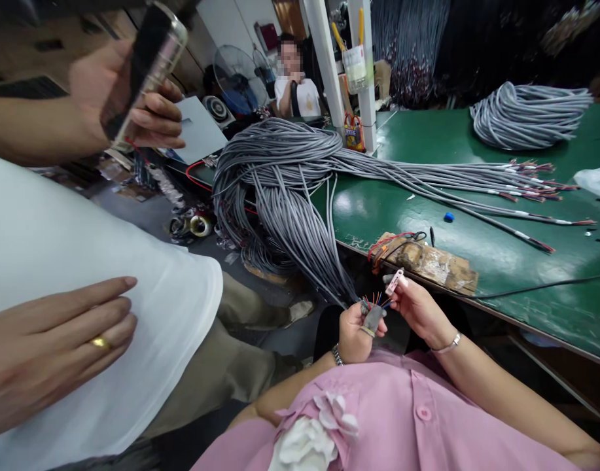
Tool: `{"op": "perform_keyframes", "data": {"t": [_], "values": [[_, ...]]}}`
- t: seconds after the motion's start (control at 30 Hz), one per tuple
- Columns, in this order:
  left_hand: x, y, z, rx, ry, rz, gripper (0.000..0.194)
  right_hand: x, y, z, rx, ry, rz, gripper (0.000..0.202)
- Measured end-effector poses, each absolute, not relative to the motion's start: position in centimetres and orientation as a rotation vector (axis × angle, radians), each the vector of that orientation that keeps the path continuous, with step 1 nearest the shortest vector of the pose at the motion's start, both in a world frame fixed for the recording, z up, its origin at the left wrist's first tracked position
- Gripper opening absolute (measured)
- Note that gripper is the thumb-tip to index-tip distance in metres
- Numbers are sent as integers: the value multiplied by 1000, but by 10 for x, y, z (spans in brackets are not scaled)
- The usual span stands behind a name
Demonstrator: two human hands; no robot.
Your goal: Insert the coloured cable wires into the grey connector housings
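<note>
My left hand (353, 337), with a grey covering on its thumb or finger, is closed on the end of a grey cable; thin coloured wires (375, 299) fan out above the fingers. Beside it, my right hand (420, 313) pinches a small pale pink and white piece (394, 282) with holes in it; its exact kind is unclear. The wire tips come close to the right fingers, and whether they touch cannot be made out. A large bundle of grey cables (300, 216) hangs over the table edge and runs down towards my left hand.
On the green table (427, 134) lie a wooden block (427, 265), a blue cap (449, 217), stripped cable ends (530, 180) and a coiled cable bundle (530, 118). At left stands a person in white holding a phone (150, 72). Another person (300, 91) sits behind a white post (325, 59).
</note>
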State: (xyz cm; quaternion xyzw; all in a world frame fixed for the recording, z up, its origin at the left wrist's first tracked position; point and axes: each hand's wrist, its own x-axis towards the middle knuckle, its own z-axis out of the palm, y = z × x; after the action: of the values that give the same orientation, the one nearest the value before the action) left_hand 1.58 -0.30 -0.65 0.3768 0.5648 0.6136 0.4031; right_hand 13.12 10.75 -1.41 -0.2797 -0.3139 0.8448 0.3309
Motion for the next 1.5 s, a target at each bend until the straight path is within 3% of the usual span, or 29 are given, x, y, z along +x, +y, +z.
{"op": "perform_keyframes", "data": {"t": [0.17,0.3,0.53,1.2,1.5], "values": [[9,2,-6,1195,1561,1533,26,130,108,-17,-809,-913,2077,30],[11,5,-7,1093,1536,1534,30,133,107,-20,-748,-976,2221,43],[16,-3,-21,1072,1449,1406,34,137,92,-22,-790,-1210,2111,26],[24,-1,-3,961,1314,1201,40,149,80,-5,-648,-1339,2209,22],[29,-3,-5,862,1374,1385,39,150,75,-3,-730,-1166,2160,23]]}}
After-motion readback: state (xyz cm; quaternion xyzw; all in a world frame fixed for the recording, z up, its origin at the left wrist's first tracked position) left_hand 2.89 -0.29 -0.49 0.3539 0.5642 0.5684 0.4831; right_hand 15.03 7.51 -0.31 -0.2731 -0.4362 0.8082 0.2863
